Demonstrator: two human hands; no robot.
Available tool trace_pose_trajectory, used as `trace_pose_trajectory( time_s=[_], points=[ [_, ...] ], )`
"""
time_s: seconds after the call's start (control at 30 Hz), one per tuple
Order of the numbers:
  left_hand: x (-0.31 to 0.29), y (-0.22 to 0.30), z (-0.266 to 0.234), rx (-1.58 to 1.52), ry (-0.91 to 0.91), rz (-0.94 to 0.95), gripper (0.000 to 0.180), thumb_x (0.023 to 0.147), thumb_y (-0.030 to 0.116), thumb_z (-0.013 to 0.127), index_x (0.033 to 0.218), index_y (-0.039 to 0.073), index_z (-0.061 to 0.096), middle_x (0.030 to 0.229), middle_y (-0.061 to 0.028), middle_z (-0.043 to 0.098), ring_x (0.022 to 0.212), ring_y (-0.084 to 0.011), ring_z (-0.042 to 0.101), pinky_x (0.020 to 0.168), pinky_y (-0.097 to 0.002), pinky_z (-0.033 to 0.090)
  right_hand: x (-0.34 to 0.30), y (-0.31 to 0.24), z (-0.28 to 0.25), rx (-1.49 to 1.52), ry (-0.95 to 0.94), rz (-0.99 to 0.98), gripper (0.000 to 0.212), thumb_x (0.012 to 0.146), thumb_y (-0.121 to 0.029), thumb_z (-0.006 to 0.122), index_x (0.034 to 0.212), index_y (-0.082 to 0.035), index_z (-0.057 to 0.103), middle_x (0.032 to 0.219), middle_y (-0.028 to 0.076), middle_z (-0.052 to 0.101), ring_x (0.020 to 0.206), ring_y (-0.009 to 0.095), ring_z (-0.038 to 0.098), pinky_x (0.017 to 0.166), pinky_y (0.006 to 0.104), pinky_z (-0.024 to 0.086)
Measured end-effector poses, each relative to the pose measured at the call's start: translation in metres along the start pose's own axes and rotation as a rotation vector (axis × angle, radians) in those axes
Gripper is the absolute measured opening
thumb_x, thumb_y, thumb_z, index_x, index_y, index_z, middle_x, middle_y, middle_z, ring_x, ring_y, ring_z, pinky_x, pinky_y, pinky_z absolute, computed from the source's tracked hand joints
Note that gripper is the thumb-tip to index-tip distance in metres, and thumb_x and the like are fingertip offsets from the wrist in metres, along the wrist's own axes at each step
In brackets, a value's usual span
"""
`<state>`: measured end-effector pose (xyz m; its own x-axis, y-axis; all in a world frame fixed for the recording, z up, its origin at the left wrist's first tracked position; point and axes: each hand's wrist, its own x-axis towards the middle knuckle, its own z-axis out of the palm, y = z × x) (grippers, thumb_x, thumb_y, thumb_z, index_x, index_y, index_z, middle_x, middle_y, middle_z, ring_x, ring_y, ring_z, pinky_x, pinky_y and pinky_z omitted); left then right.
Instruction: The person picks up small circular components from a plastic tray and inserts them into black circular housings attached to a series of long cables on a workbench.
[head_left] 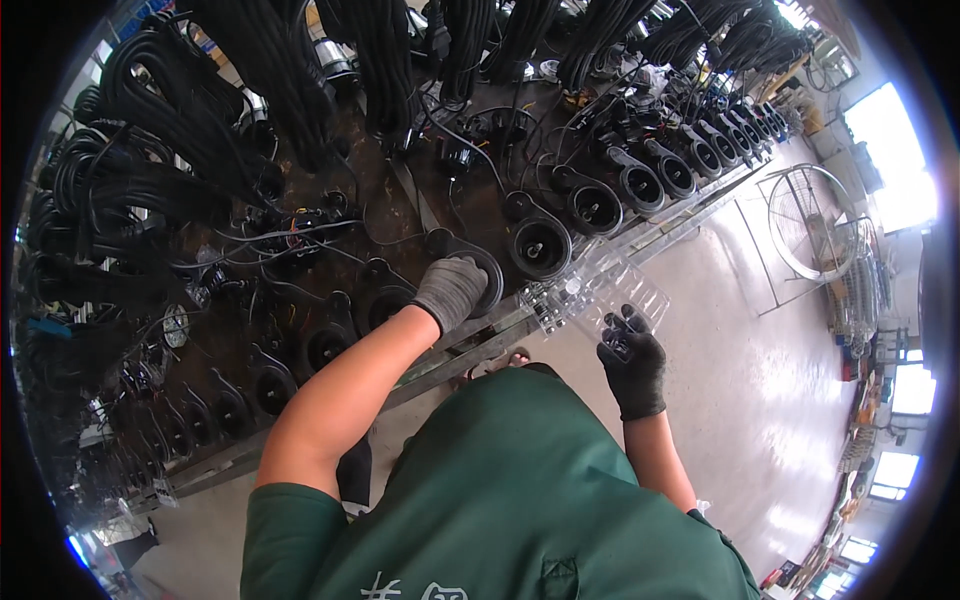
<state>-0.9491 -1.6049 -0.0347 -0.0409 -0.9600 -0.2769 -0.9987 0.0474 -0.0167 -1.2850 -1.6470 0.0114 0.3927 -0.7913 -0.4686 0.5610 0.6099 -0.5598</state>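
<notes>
Both my hands wear grey knit gloves with darker palms. My left hand [452, 290] reaches over a black round housing [490, 272] at the bench's near edge. Its fingers bend down into the housing, and what they hold, if anything, is hidden. Right of it sits another black round housing [540, 247], with a metal shaft in its middle. My right hand [634, 368] is at a clear plastic tray [640, 285] that juts past the bench edge. The fingers are bent but apart at the tray, with nothing visible held. Small shiny metal parts [545, 305] lie at the tray's left side.
Rows of similar black housings [660, 172] line the bench edge on both sides. Thick bundles of black cable [375, 70] stand behind, and loose wires [300, 232] cross the brown bench top [385, 195]. A round wire guard [810, 222] stands beyond the grey floor.
</notes>
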Motion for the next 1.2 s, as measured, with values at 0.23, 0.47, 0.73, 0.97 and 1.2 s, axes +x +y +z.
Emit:
trace_pose_trajectory(
  time_s=[0.23,0.47,0.73,0.97,1.2],
  points=[
    [0.003,0.005,-0.004,-0.014,-0.020,-0.072,0.017,0.089,0.011,0.068,0.104,0.010,0.076,0.109,-0.0136,0.072,0.105,-0.0311,0.072,0.084,-0.0407,0.060,0.046,-0.013,-0.007,-0.034,-0.187,0.131,0.058,0.088,-0.007,0.060,0.146,-0.007,0.051,0.125,0.018,0.065,0.094,0.023,0.064,0.076,0.0336,0.053],
    [-0.014,0.062,-0.099,-0.636,0.489,-0.304,0.032,0.084,0.024,0.080,0.113,0.011,0.075,0.112,-0.0149,0.068,0.106,-0.0339,0.067,0.097,-0.0466,0.054,0.101,-0.050,-0.021,-0.075,-0.307,0.332,0.056,0.094,-0.009,0.059,0.150,-0.006,0.050,0.131,0.015,0.066,0.116,0.026,0.067,0.094,0.0373,0.057],
    [0.068,0.191,-0.124,-0.638,0.357,-0.169,0.076,0.077,0.027,0.088,0.146,0.014,0.060,0.134,-0.0157,0.056,0.125,-0.0331,0.055,0.108,-0.0463,0.048,0.146,-0.109,0.006,-0.232,-0.735,0.478,0.077,0.090,-0.032,0.074,0.153,0.000,0.043,0.144,0.014,0.061,0.131,0.027,0.060,0.109,0.0420,0.052],
    [0.101,0.224,-0.129,-0.717,0.401,-0.298,0.061,0.076,0.018,0.088,0.134,0.014,0.069,0.129,-0.0131,0.058,0.122,-0.0339,0.057,0.106,-0.0465,0.050,0.178,-0.132,-0.021,-0.059,-0.582,0.709,0.050,0.094,-0.025,0.065,0.137,0.001,0.057,0.130,0.016,0.067,0.120,0.028,0.064,0.104,0.0440,0.051],
    [0.120,0.244,-0.111,-0.768,0.530,-0.307,0.058,0.077,0.012,0.088,0.133,0.013,0.070,0.130,-0.0145,0.056,0.123,-0.0327,0.057,0.109,-0.0448,0.049,0.208,-0.125,-0.064,-0.141,-0.467,0.626,0.030,0.094,-0.022,0.062,0.114,-0.001,0.069,0.107,0.010,0.072,0.100,0.024,0.067,0.094,0.0398,0.053]
  ],
)
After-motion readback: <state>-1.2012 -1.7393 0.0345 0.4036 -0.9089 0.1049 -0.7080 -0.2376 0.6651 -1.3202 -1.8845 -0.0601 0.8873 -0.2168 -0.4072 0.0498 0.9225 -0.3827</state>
